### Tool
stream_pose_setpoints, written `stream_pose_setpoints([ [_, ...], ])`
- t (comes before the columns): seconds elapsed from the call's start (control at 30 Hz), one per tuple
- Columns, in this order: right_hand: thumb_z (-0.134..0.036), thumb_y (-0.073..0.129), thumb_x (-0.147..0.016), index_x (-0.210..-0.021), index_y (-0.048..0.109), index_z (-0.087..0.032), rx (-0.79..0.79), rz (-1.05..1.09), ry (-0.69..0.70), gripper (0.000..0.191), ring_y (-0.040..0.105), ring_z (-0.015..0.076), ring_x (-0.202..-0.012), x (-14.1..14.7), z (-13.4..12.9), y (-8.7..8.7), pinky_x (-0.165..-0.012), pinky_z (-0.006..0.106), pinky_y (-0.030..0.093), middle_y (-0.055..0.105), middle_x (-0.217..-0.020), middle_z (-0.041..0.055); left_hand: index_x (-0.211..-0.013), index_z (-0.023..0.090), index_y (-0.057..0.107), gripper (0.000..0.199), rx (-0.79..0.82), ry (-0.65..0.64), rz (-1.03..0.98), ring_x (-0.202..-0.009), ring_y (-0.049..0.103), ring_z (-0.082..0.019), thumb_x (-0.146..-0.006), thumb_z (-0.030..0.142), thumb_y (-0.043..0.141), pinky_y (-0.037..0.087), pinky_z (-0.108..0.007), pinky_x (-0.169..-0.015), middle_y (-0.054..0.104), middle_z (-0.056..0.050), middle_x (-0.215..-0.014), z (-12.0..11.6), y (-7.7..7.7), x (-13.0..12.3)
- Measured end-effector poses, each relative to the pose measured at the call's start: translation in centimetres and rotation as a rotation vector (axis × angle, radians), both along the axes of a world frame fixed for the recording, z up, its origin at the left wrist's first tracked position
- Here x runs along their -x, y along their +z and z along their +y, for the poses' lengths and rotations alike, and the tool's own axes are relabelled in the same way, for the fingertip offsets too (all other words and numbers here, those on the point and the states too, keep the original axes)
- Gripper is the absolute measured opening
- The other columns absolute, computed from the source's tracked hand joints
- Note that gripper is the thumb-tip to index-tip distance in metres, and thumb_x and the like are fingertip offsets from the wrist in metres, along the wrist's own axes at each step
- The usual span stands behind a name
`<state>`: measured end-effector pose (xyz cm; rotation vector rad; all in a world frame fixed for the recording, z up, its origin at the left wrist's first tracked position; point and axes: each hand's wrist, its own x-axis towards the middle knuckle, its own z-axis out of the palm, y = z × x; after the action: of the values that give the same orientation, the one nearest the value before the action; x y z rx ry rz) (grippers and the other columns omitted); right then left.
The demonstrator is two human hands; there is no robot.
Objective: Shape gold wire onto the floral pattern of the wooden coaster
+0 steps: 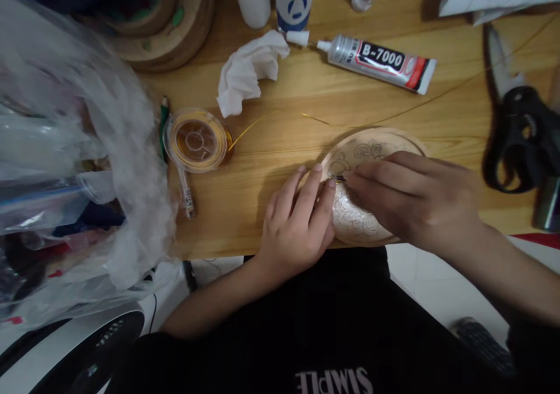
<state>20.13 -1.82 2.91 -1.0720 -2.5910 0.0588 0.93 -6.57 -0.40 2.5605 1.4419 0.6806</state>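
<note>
A round pale wooden disc (356,222) with drawn scroll and flower lines lies at the table's front edge. My left hand (297,219) rests over its left rim, fingers stretched out and fingertips touching the disc. Over the disc's right part, my right hand (406,192) is closed in a pinch. Between the two hands' fingertips a small bit of gold wire (336,180) shows on the disc, beside something thin and dark. What the right fingers pinch is too small and covered to name.
A spool of gold wire (199,140) stands left, with crumpled tissue (251,73) behind it. A B-7000 glue tube (380,61) lies at the back, black-handled scissors (520,119) at right. A loose wire (433,98) crosses the table. Plastic bags (126,149) crowd the left side.
</note>
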Motion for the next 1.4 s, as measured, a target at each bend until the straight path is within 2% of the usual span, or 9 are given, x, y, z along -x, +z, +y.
stream_pose_setpoints([
  [0.17, -0.014, 0.070, -0.082, -0.096, 0.066, -0.015, -0.020, 0.139, -0.130, 0.014, 0.066, 0.0167, -0.075, -0.9, -0.6, -0.4, -0.062, 0.028, 0.054, 0.073, -0.087, 0.0061, -0.120, 0.009, 0.064, 0.035, -0.081, 0.015, 0.078, -0.120, 0.059, -0.031, -0.090, 0.022, 0.052, 0.047, -0.038, -0.089, 0.065, -0.015, -0.128, -0.1, 0.0, -0.4],
  [0.37, -0.017, 0.066, -0.085, -0.102, 0.068, -0.021, 0.085, 0.271, -0.325, 0.018, 0.068, 0.0179, -0.078, -1.5, -3.0, -1.0, -0.066, 0.030, 0.056, 0.071, -0.091, 0.0059, -0.121, 0.010, 0.062, 0.035, -0.109, 0.006, 0.057, -0.121, 0.057, -0.029, -0.088, 0.019, 0.054, 0.045, -0.039, -0.096, 0.066, -0.015, -0.125, -0.4, -0.2, -0.3],
  [0.53, -0.016, 0.067, -0.084, -0.103, 0.068, -0.016, 0.081, 0.302, -0.348, 0.019, 0.069, 0.0190, -0.086, -0.4, -4.3, -1.8, -0.070, 0.030, 0.056, 0.071, -0.096, 0.0074, -0.131, 0.009, 0.055, 0.045, -0.035, 0.009, 0.009, -0.130, 0.050, -0.031, -0.087, 0.017, 0.053, 0.042, -0.043, -0.105, 0.058, -0.017, -0.134, -0.4, -0.2, -0.4],
  [0.73, -0.017, 0.066, -0.086, -0.103, 0.067, -0.016, -0.023, 0.267, -0.403, 0.017, 0.067, 0.0181, -0.084, 1.1, -4.5, -2.6, -0.068, 0.029, 0.055, 0.072, -0.097, 0.0068, -0.130, 0.007, 0.055, 0.045, -0.014, 0.013, 0.075, -0.126, 0.051, -0.034, -0.087, 0.018, 0.050, 0.046, -0.047, -0.101, 0.057, -0.018, -0.136, -0.4, -0.2, -0.6],
  [1.03, -0.019, 0.064, -0.087, -0.092, 0.069, -0.016, -0.054, 0.167, -0.366, 0.007, 0.067, 0.0184, -0.078, 1.1, -4.0, -1.8, -0.064, 0.030, 0.054, 0.071, -0.087, 0.0057, -0.129, 0.009, 0.057, 0.043, -0.034, 0.022, 0.101, -0.126, 0.052, -0.032, -0.088, 0.019, 0.048, 0.044, -0.043, -0.101, 0.059, -0.016, -0.135, -0.4, -0.3, -0.6],
  [1.17, -0.021, 0.063, -0.088, -0.099, 0.069, -0.020, 0.127, 0.281, -0.398, 0.012, 0.068, 0.0180, -0.082, 0.5, -3.6, -1.3, -0.069, 0.029, 0.056, 0.072, -0.092, 0.0051, -0.131, 0.008, 0.055, 0.045, -0.034, 0.002, 0.119, -0.127, 0.052, -0.033, -0.098, 0.037, 0.044, 0.041, -0.042, -0.101, 0.057, -0.018, -0.137, -0.3, -0.3, -0.3],
  [1.27, -0.019, 0.063, -0.088, -0.112, 0.065, -0.022, 0.356, 0.525, -0.490, 0.025, 0.069, 0.0162, -0.088, -0.2, -3.3, -0.7, -0.072, 0.027, 0.056, 0.071, -0.102, 0.0050, -0.133, 0.005, 0.053, 0.073, -0.013, -0.052, 0.127, -0.130, 0.049, -0.036, -0.095, 0.065, 0.038, 0.040, -0.043, -0.101, 0.055, -0.021, -0.139, -0.1, -0.2, 0.0],
  [1.33, -0.016, 0.062, -0.087, -0.118, 0.062, -0.023, 0.525, 0.739, -0.542, 0.031, 0.067, 0.0118, -0.072, -0.7, -3.1, -0.3, -0.059, 0.023, 0.054, 0.071, -0.098, 0.0037, -0.134, 0.005, 0.053, 0.089, 0.006, -0.063, 0.135, -0.132, 0.048, -0.036, -0.088, 0.079, 0.032, 0.039, -0.043, -0.103, 0.053, -0.022, -0.141, -0.1, -0.1, 0.2],
  [1.4, -0.012, 0.061, -0.088, -0.110, 0.065, -0.023, 0.682, 0.940, -0.517, 0.025, 0.060, 0.0077, -0.056, -1.3, -3.0, 0.3, -0.047, 0.020, 0.047, 0.070, -0.087, 0.0011, -0.136, 0.005, 0.052, 0.098, 0.023, -0.070, 0.143, -0.135, 0.046, -0.035, -0.084, 0.085, 0.027, 0.038, -0.042, -0.105, 0.051, -0.022, -0.143, 0.0, 0.0, 0.4],
])
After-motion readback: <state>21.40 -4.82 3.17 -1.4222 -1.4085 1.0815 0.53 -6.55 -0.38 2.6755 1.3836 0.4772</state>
